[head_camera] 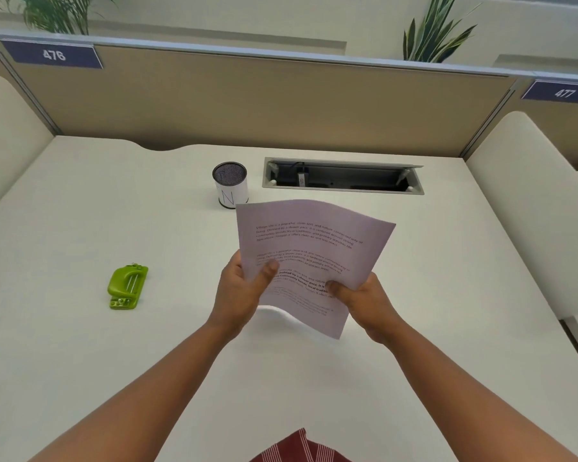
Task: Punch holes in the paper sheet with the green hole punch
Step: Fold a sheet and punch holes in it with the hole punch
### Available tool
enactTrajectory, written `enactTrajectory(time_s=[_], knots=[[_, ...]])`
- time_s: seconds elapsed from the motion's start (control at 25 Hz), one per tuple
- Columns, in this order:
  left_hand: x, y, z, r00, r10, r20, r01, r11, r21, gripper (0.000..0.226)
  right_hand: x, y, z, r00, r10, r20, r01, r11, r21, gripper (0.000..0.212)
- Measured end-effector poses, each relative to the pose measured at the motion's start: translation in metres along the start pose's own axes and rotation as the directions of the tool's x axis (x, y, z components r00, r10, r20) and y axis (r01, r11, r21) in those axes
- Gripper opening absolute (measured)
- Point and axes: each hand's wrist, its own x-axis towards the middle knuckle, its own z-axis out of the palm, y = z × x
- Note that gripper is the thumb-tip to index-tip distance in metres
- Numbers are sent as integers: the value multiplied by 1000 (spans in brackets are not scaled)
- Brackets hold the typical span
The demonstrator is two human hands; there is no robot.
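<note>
Holding: paper sheet [309, 261], printed side up, raised off the desk [114, 201] over its middle, far edge bowed and one near corner drooping toward the surface.
Left hand [239, 291]: closed on the sheet's left edge, thumb on top over the text, other fingers hidden underneath.
Right hand [361, 296]: pinching the sheet's right edge near its lower corner, thumb on the printed face.
Green hole punch [126, 287]: lying on the desk toward the left edge, well apart from the sheet and both hands, untouched.
Mesh pen cup [230, 185]: upright toward the desk's far edge, just beyond the sheet's far left corner.
Cable tray [342, 176]: recessed along the far edge, lid open, right of the cup.
</note>
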Motion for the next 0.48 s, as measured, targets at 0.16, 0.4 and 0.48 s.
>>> enactTrajectory(time_s=[0.16,0.4,0.48], knots=[[9,5,-12,998,-61,21,61,998,25,18,8,-14,-11,996,19,90,-18,1000,-2,29],[24,13,-27,989,-133,-66,116,969,-218,27,12,-18,-20,993,70,98,-87,980,181,31],[25,13,-28,980,-190,-61,155,916,-369,37,9,-12,-20,986,130,103,-156,938,310,31]])
